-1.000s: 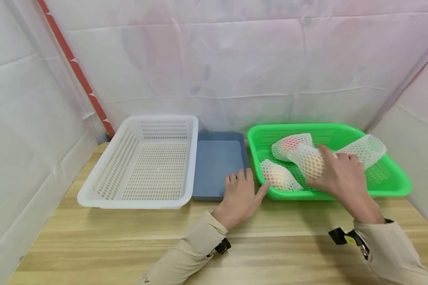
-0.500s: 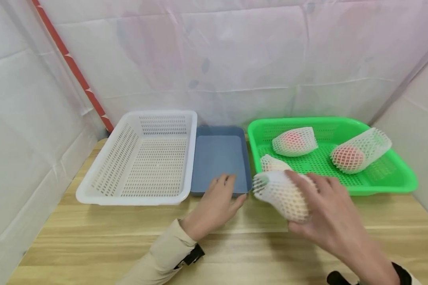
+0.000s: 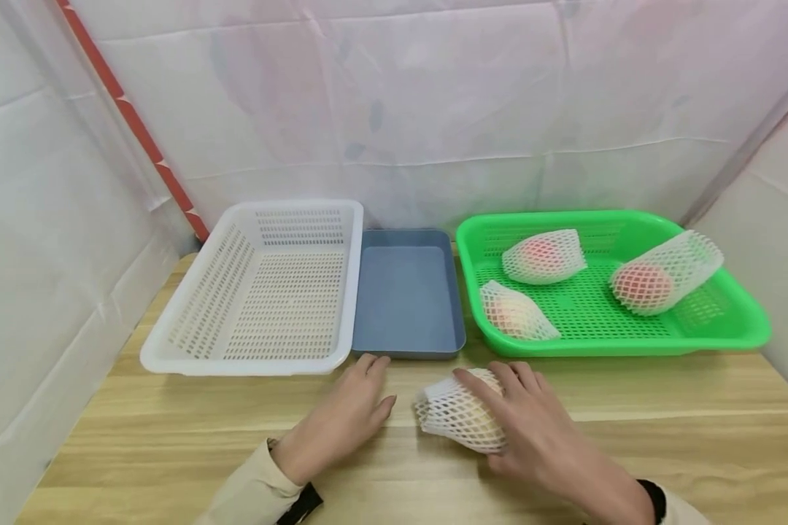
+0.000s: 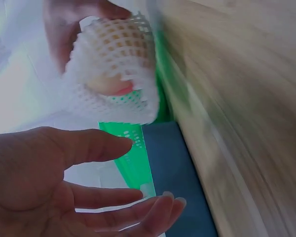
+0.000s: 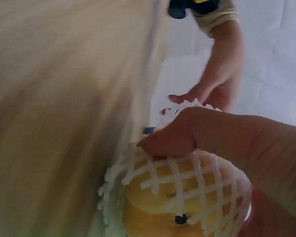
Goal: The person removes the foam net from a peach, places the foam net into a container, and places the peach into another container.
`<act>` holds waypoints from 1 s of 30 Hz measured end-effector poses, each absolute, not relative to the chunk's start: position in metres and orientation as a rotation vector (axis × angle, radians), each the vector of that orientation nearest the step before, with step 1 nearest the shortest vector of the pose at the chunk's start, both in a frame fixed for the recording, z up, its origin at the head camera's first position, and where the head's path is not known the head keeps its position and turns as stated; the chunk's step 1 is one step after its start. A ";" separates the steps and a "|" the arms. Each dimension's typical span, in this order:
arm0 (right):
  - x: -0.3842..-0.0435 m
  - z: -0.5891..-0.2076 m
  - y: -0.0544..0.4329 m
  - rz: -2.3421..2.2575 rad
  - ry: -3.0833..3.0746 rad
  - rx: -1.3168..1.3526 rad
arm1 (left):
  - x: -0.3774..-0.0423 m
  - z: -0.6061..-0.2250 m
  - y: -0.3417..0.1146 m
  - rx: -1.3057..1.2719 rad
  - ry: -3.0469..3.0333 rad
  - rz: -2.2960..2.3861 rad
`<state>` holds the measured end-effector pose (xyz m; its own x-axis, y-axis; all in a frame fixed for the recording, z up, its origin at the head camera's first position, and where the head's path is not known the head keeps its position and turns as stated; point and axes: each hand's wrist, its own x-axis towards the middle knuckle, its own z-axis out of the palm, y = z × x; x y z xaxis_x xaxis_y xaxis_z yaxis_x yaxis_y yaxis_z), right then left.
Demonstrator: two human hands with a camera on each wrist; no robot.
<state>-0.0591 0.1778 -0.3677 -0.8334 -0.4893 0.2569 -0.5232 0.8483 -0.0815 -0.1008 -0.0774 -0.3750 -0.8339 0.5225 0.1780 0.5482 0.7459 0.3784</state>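
Note:
A pale yellow round fruit in a white foam net sleeve (image 3: 462, 412) is just above or on the wooden table, in front of the green basket. My right hand (image 3: 540, 430) grips it from the right, thumb and fingers around the net; the right wrist view shows the thumb pressing on the netted fruit (image 5: 187, 192). The sleeve's loose end points left toward my left hand (image 3: 338, 419). That hand holds nothing, its fingers loosely bent near the white basket's front corner. In the left wrist view, a gap separates my left fingers from the netted fruit (image 4: 111, 74).
Three more netted fruits, one at the back (image 3: 543, 257), one at front left (image 3: 515, 313) and one at right (image 3: 657, 277), lie in the green basket (image 3: 604, 346). A blue-grey tray (image 3: 407, 299) stands between it and the white basket (image 3: 249, 367). Cloth walls (image 3: 433, 95) surround the table.
My right hand has lifted the netted fruit out of the green basket and brought it toward me and left. My left hand has drawn back and left from beside the green basket's rim.

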 end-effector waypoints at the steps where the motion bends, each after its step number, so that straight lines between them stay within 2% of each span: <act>1: -0.059 -0.370 0.177 0.221 -2.808 0.770 | -0.101 -0.376 -0.079 -0.881 -2.879 -0.653; 12: -0.052 -0.361 0.190 0.305 -2.886 0.693 | -0.102 -0.371 -0.089 -0.875 -2.866 -0.771; 19: -0.049 -0.362 0.203 0.532 -2.962 0.694 | -0.101 -0.368 -0.092 -0.867 -2.894 -0.767; 30: -0.073 -0.384 0.194 0.941 -2.853 0.835 | -0.095 -0.377 -0.074 -1.135 -2.755 -1.099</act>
